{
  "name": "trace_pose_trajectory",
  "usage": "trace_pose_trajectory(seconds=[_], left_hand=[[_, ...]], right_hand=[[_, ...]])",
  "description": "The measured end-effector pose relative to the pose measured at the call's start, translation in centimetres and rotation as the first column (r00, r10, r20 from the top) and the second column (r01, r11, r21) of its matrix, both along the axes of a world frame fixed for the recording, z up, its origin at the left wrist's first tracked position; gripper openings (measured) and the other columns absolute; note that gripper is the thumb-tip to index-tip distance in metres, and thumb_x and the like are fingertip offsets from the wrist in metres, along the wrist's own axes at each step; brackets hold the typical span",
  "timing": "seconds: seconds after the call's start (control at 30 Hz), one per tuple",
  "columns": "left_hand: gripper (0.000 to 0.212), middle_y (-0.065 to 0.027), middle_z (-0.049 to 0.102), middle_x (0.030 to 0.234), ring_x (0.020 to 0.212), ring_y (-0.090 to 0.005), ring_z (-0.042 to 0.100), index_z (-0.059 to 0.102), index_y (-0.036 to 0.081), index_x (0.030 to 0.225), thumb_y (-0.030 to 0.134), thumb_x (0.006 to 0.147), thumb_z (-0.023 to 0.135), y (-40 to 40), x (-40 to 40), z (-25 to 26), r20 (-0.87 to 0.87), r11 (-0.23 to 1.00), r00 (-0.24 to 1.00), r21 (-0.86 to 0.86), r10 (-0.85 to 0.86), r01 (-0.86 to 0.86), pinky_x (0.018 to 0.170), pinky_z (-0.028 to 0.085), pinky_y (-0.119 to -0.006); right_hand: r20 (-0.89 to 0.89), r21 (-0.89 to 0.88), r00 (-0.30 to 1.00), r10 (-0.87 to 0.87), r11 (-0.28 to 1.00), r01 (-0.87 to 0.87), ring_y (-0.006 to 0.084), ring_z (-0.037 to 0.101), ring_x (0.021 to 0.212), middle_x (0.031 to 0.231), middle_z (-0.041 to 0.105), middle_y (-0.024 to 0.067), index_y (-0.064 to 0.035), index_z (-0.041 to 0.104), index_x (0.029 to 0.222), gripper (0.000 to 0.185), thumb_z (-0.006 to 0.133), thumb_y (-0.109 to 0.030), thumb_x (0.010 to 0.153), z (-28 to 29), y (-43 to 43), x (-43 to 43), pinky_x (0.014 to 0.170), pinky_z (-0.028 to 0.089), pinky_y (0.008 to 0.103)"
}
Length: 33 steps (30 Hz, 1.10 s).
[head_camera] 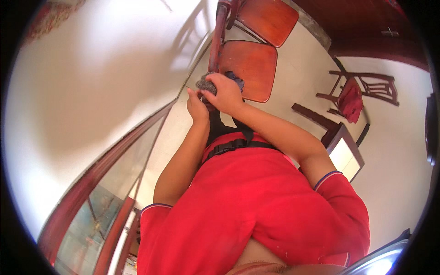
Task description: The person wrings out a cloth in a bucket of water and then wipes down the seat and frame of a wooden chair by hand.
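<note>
In the head view, my right hand (225,93) is closed around a bunched grey fuzzy cloth (207,83), held near the end of a wooden chair's back (216,44). Just below and left of it is my left hand (198,109), its fingers pointing up beside the cloth. Whether the left hand grips the chair's frame or only rests by it is hidden. Behind my right hand, a dark blue crumpled cloth (235,79) lies on the chair's orange-brown seat (252,65).
A second wooden chair (270,20) stands beyond the first. To the right are a chair with a dark red cloth (351,101) and a low dark-framed piece of furniture (345,154). A wood-framed glass panel (103,196) runs along the left, beside a pale wall (86,86).
</note>
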State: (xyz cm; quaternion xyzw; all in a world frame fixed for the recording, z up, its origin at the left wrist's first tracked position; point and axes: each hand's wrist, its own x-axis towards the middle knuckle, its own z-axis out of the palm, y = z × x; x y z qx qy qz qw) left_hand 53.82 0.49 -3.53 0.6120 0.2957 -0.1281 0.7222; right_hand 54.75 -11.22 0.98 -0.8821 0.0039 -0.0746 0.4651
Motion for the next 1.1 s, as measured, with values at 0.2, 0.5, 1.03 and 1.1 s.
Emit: trace_pose_trajectory(seconds=[0.2, 0.5, 1.03, 1.1], left_hand=[[0.06, -0.0112, 0.062, 0.069, 0.053, -0.018, 0.058, 0.063, -0.004, 0.085, 0.042, 0.1, 0.027, -0.6, -0.4, -1.9, 0.192, 0.97, 0.98, 0.244, -0.053, 0.004, 0.044, 0.046, -0.028], [0.061, -0.0123, 0.062, 0.069, 0.054, -0.0224, 0.06, 0.063, -0.005, 0.086, 0.042, 0.1, 0.027, -1.4, -0.1, 1.0, 0.113, 0.961, 0.991, 0.273, -0.077, 0.044, 0.044, 0.048, -0.03], [0.057, -0.0109, 0.062, 0.07, 0.052, -0.018, 0.059, 0.061, -0.004, 0.089, 0.043, 0.1, 0.03, -1.4, -0.1, 2.2, 0.096, 0.959, 0.987, 0.266, -0.128, 0.099, 0.046, 0.048, -0.03], [0.057, -0.0105, 0.062, 0.07, 0.054, -0.018, 0.06, 0.061, -0.005, 0.089, 0.042, 0.1, 0.03, -1.3, -0.2, 1.9, 0.13, 0.946, 0.978, 0.301, -0.163, 0.118, 0.048, 0.049, -0.029]], right_hand=[[0.056, -0.293, 0.96, 0.275, 0.924, -0.247, 0.0306, 0.06, 0.076, 0.083, 0.057, 0.0104, -0.0111, 0.061, 0.092, 0.025, 0.071, -0.019, 0.071, -1.4, -2.0, 3.5, 0.063, 0.048, 0.0418], [0.142, -0.273, 0.99, -0.02, 0.96, 0.059, 0.0325, 0.06, 0.077, 0.088, 0.061, 0.0106, -0.0079, 0.061, 0.093, 0.028, 0.071, -0.022, 0.072, -1.5, -1.0, 2.3, 0.063, 0.048, 0.0415], [-0.012, -0.257, 0.992, 0.128, 0.958, -0.127, 0.033, 0.061, 0.079, 0.087, 0.062, 0.0106, -0.0072, 0.059, 0.091, 0.027, 0.072, -0.024, 0.074, -1.5, -2.6, 1.7, 0.066, 0.048, 0.0421], [0.014, -0.28, 0.996, 0.086, 0.957, -0.078, 0.0325, 0.06, 0.076, 0.083, 0.061, 0.0106, -0.0075, 0.059, 0.09, 0.027, 0.072, -0.025, 0.074, -1.2, -2.9, 3.9, 0.064, 0.048, 0.0427]])
